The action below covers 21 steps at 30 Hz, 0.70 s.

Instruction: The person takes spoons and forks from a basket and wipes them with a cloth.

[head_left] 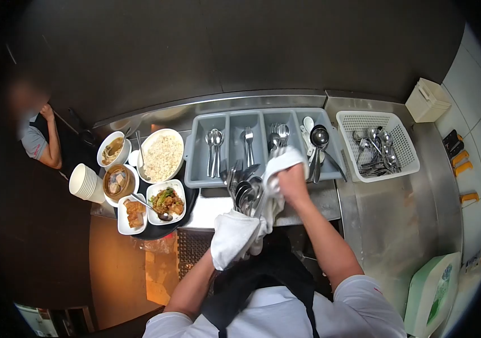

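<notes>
My left hand [228, 243], covered by a white cloth [236, 228], is closed round a bunch of cutlery [246, 194]. Forks and spoons fan out of its top, and the fingers are hidden under the fabric. My right hand [293, 183] grips the other end of the cloth, folded around a piece whose tines [278, 151] poke out above. Just beyond both hands lies a grey cutlery tray [195, 152]. Its compartments hold spoons [214, 152], forks [249, 145], a mixed group of forks and spoons [279, 135], and black ladles [319, 137] beside white spoons [308, 124].
To the right, a white perforated basket [409, 160] holds jumbled cutlery. On the left, a dark round tray [189, 205] carries several dishes, including fried rice [163, 156], near stacked white cups [85, 183]. Another person [49, 138] stands at far left. Orange-handled tools [463, 168] hang at right.
</notes>
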{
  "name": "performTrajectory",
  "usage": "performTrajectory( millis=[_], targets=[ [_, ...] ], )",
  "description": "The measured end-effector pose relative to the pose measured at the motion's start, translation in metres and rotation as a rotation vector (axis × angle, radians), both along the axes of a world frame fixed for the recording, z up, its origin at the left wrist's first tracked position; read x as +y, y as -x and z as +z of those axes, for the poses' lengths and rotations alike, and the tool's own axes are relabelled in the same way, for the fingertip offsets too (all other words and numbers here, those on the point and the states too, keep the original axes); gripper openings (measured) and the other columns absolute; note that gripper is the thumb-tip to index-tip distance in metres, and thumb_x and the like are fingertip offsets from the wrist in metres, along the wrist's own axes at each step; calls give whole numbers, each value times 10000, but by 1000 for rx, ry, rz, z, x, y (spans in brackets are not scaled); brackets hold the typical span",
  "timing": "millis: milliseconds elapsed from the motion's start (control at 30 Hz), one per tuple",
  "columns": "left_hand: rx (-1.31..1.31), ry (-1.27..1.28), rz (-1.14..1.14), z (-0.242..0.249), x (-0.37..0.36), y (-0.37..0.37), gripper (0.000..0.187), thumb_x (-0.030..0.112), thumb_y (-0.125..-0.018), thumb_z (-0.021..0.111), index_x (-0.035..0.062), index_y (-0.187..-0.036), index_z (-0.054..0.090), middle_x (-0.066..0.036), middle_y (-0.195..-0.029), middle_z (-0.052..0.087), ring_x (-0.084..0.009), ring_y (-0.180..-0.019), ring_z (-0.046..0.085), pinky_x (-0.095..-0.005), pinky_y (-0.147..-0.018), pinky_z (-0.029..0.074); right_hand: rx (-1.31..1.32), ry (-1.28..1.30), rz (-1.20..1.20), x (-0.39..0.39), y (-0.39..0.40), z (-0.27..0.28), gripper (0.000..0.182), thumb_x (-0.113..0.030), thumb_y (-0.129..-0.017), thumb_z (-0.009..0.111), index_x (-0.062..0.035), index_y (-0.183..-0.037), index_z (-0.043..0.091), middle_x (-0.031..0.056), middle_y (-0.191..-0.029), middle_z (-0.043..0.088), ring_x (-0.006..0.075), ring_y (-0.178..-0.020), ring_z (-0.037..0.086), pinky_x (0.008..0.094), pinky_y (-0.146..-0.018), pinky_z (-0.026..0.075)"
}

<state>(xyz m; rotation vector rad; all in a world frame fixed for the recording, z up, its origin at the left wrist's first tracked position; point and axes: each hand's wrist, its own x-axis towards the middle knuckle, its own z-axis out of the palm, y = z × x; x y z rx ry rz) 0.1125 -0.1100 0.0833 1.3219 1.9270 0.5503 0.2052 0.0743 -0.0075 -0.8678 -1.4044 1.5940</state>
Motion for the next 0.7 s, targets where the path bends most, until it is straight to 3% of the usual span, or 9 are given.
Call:
performTrajectory(
  millis=[133,200,233,300,400,467,533,633,700],
  targets=[
    [-278,-112,136,-15,-11,2,203,213,-870,518,92,-731,601,-114,-648,572,-254,-600,595,-379,-550,467,4,19,-255,-13,3,-35,179,22,-848,508,25,-1013,577,110,-966,630,158,-917,594,315,-807,472],
    [-295,-250,89,-28,-15,8,231,231,-898,524,86,-730,590,-74,-626,545,-214,-570,558,-377,-509,443,291,45,-131,-38,6,-19,171,44,-849,523,-1,-1013,547,52,-926,598,149,-885,583,282,-778,475],
    [-280,-323,47,-43,-20,14,254,246,-913,530,82,-725,580,-46,-608,526,-186,-546,534,-377,-479,427,178,-41,-137,-32,4,-16,168,53,-830,534,3,-988,556,50,-918,599,150,-883,586,283,-781,476],
    [230,-512,-166,-79,-24,27,284,258,-904,547,70,-694,581,-50,-591,544,-186,-535,530,-376,-492,432,60,-121,-89,-14,1,-10,142,58,-795,545,5,-921,580,43,-876,601,143,-841,580,286,-751,474],
    [414,-660,-297,-82,-16,26,259,233,-855,563,61,-664,592,-91,-599,572,-240,-529,550,-378,-508,438,129,-205,-269,1,6,1,95,-46,-899,502,-14,-928,586,30,-836,593,120,-754,543,301,-672,454],
    [153,-484,-157,-64,-3,15,179,249,-785,579,88,-717,620,-109,-636,589,-271,-585,593,-394,-545,461,150,207,-213,-12,4,-15,193,-83,-930,445,26,-969,599,91,-933,638,177,-857,582,315,-752,463],
    [240,-398,-170,-60,9,15,171,266,-748,583,102,-743,633,-118,-651,596,-287,-601,611,-405,-556,470,28,184,-148,-53,12,-23,234,-119,-952,425,15,-1089,559,104,-1058,604,185,-989,553,322,-890,433],
    [762,-309,-435,-67,20,23,213,283,-777,559,82,-765,629,-138,-659,592,-298,-600,607,-406,-537,461,61,87,119,-77,2,-23,254,-131,-960,418,12,-1119,555,116,-1100,594,206,-1037,553,338,-933,423],
    [374,-510,-257,-107,17,24,188,228,-834,558,61,-811,641,-121,-694,618,-250,-620,619,-370,-542,468,-110,90,133,-61,-10,-16,259,-152,-971,415,4,-1107,570,109,-1103,593,199,-1043,552,327,-935,422]
  ],
)
